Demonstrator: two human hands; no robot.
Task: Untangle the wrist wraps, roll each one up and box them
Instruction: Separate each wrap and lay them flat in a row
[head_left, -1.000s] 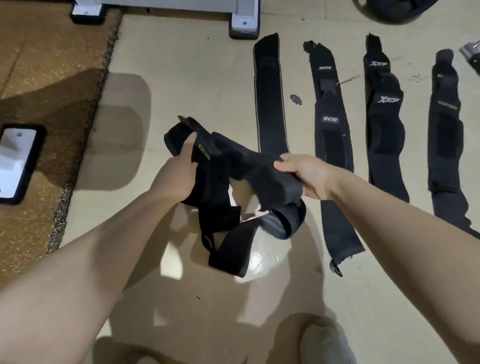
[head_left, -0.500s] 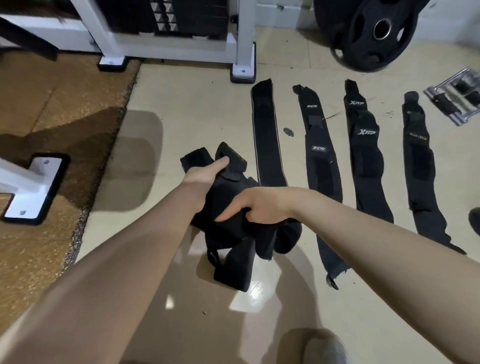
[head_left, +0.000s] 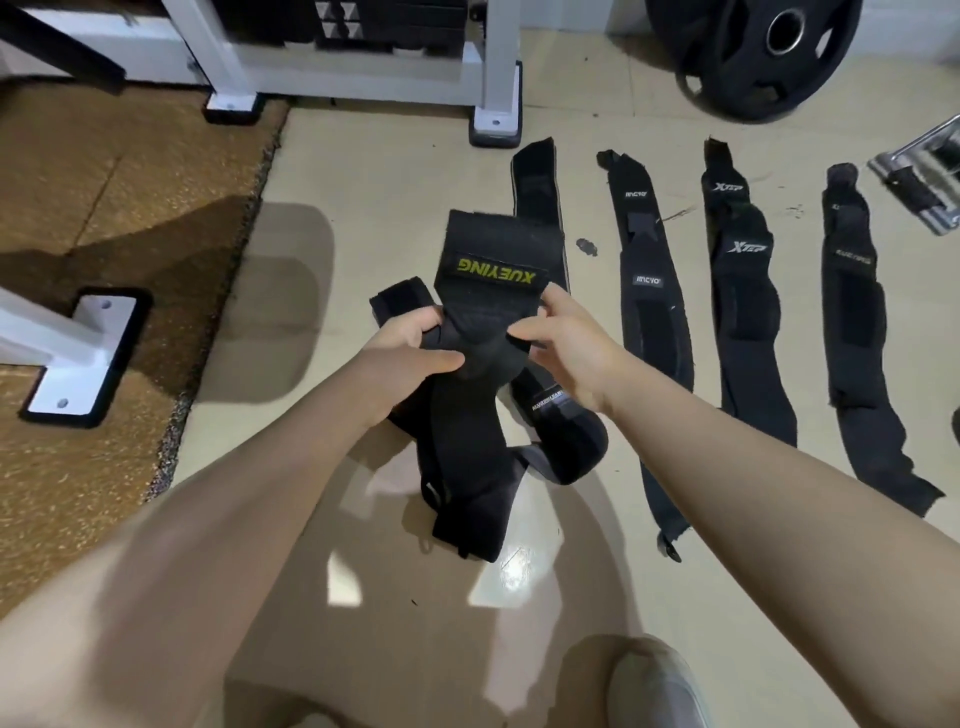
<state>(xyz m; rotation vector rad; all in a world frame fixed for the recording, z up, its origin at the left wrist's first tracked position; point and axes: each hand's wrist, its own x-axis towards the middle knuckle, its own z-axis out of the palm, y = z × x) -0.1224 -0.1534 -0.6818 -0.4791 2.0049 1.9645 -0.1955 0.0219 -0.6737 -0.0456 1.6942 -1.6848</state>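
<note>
**Two hands hold a tangled bundle of black wrist wraps above a gym floor**

A person's left hand (head_left: 410, 345) and right hand (head_left: 563, 340) meet at the middle of the view, both gripping a tangled bundle of wrist wraps (head_left: 478, 405) held above the floor (head_left: 363, 208). The fingers of each hand curl closed around the black fabric, thumbs pressed on top. One wrap end (head_left: 491, 254) stands upright above the hands, showing a yellow label that reads XUEYING upside down. The rest of the bundle hangs below in loops and folds of soft, woven, elastic-looking cloth; how many wraps it contains cannot be told.

Four more black wraps lie flat and straight on the floor, side by side: a plain one (head_left: 537, 192) partly hidden behind the bundle, one with small white labels (head_left: 649, 312), one marked XTEP (head_left: 745, 291), and one at the far right (head_left: 857, 322).

The floor is smooth, glossy beige tile. A brown textured mat (head_left: 104, 208) covers the left side. White metal rack feet (head_left: 496, 104) stand at the top, a black weight plate (head_left: 748, 57) leans at the top right, and a metal handle (head_left: 930, 182) lies at the right edge. A shoe toe (head_left: 654, 686) shows at the bottom.
</note>
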